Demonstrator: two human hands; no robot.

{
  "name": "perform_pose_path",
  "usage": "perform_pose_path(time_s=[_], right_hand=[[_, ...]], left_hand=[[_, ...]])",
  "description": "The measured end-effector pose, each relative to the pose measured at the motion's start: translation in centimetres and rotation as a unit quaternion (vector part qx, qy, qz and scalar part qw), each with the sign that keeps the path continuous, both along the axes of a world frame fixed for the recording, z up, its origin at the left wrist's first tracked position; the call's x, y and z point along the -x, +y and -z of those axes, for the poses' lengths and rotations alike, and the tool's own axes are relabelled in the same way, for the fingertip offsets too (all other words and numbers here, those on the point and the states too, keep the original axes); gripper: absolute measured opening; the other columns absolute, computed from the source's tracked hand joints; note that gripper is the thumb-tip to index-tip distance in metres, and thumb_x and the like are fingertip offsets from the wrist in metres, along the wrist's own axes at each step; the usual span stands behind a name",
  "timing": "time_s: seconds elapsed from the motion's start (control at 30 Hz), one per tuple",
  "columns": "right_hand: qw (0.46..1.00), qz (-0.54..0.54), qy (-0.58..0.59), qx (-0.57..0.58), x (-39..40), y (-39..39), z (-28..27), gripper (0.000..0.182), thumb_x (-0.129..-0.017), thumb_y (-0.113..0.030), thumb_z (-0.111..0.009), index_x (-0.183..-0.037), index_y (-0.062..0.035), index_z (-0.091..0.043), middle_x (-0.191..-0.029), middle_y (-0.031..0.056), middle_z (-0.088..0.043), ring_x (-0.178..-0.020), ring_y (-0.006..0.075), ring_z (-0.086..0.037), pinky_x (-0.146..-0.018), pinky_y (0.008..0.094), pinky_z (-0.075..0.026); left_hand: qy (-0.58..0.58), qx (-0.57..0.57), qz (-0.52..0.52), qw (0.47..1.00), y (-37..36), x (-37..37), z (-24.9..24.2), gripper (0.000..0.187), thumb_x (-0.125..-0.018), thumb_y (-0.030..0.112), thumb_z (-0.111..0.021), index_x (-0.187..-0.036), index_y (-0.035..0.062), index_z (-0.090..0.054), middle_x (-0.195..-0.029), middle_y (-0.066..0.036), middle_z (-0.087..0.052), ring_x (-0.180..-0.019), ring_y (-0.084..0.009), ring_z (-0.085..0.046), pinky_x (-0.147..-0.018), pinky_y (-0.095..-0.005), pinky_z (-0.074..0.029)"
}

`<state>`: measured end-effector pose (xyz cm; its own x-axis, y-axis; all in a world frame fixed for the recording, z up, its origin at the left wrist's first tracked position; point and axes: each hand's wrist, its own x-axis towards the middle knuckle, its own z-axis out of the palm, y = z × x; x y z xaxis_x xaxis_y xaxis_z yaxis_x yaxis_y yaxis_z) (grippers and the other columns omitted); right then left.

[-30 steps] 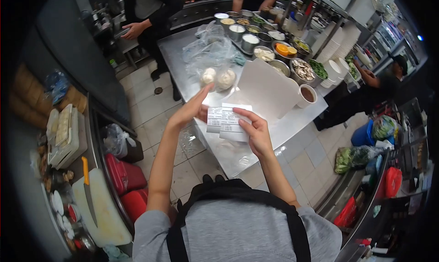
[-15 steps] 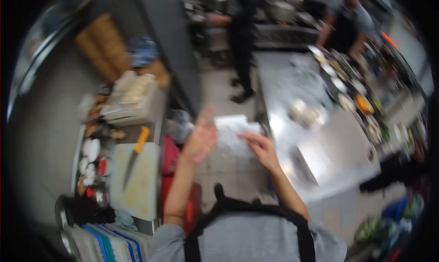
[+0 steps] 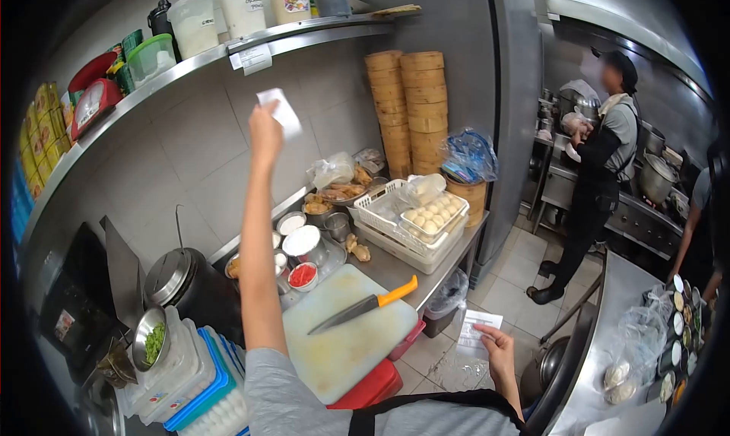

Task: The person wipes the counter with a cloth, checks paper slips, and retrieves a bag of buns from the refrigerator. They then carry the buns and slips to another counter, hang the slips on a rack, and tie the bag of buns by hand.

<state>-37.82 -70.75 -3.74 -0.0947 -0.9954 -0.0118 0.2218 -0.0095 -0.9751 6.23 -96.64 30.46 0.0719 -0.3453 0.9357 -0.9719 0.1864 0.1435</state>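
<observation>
Raised toward the wall shelf, my left hand (image 3: pixel 266 128) is closed on a white paper slip (image 3: pixel 281 115). Another slip (image 3: pixel 252 57) hangs from the edge of the metal shelf (image 3: pixel 312 29), just above and left of that hand. My right hand (image 3: pixel 497 351), low and to the right, pinches a printed paper (image 3: pixel 479 332) over the tiled floor. Between my arms a cutting board (image 3: pixel 334 360) lies on the counter, bearing a knife (image 3: pixel 357 313) with an orange handle. Neither hand touches the knife.
Bamboo steamers (image 3: pixel 424 94) stand in stacks behind a white basket (image 3: pixel 426 250) of buns. Plastic tubs (image 3: pixel 243 9) line the shelf. A person (image 3: pixel 601 162) stands by the stove; another person's arm (image 3: pixel 688 227) shows at the right. A steel table (image 3: pixel 597 345) is at lower right.
The view has turned left toward the shelf and counter. My left hand has risen and now holds a slip; before, it was spread beside the papers. My right hand still holds paper.
</observation>
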Motion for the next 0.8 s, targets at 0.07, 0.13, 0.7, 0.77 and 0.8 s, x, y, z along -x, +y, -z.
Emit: perform_pose_path(time_s=[0.07,0.13,0.7,0.77,0.8], right_hand=[[1.000,0.009,0.003,-0.020,0.5,-0.3,1.3,0.032,-0.080,0.010,-0.047,-0.103,0.0008,-0.067,-0.100,0.0087,-0.065,-0.086,0.0122,-0.058,-0.077,0.0225,-0.044],[0.998,0.032,0.010,-0.053,1.4,-0.3,2.3,0.033,-0.078,0.011,-0.047,-0.103,0.0006,-0.067,-0.100,0.0087,-0.065,-0.086,0.0123,-0.058,-0.077,0.0221,-0.044],[0.987,0.103,0.000,-0.123,0.2,-4.7,1.8,0.030,-0.076,0.011,-0.047,-0.098,0.0044,-0.067,-0.094,0.0102,-0.066,-0.083,0.0145,-0.059,-0.078,0.0248,-0.045],[0.987,0.104,0.000,-0.125,0.6,-5.0,2.4,0.032,-0.077,0.011,-0.046,-0.099,0.0029,-0.067,-0.092,0.0096,-0.066,-0.081,0.0140,-0.060,-0.075,0.0244,-0.047],[0.987,0.102,0.000,-0.128,0.7,-5.0,2.7,0.033,-0.077,0.011,-0.045,-0.100,0.0021,-0.067,-0.091,0.0093,-0.066,-0.079,0.0137,-0.061,-0.074,0.0241,-0.048]], left_hand=[[0.108,-0.037,-0.057,0.992,-4.6,-6.0,-3.7,0.034,-0.079,0.007,-0.053,-0.111,0.0057,-0.064,-0.108,-0.025,-0.060,-0.098,-0.0401,-0.060,-0.087,-0.0409,-0.046],[0.161,-0.079,-0.079,0.981,-8.2,-11.0,-6.7,0.049,-0.079,0.034,-0.064,-0.117,0.0024,-0.059,-0.119,-0.026,-0.055,-0.107,-0.0372,-0.057,-0.090,-0.0387,-0.045],[0.311,-0.020,0.109,0.944,-25.9,-6.1,-12.8,0.036,-0.074,0.025,-0.063,-0.088,-0.0086,-0.066,-0.088,-0.018,-0.066,-0.076,-0.0238,-0.062,-0.070,-0.0338,-0.046],[0.317,-0.022,0.104,0.943,-25.3,-5.7,-13.7,0.040,-0.072,0.033,-0.067,-0.084,-0.0055,-0.068,-0.087,-0.020,-0.067,-0.080,-0.0266,-0.064,-0.074,-0.0348,-0.047],[0.281,-0.073,0.079,0.954,-24.5,-5.6,-13.5,0.043,-0.071,0.038,-0.067,-0.083,-0.0043,-0.068,-0.088,-0.020,-0.067,-0.084,-0.0282,-0.064,-0.077,-0.0365,-0.047]])
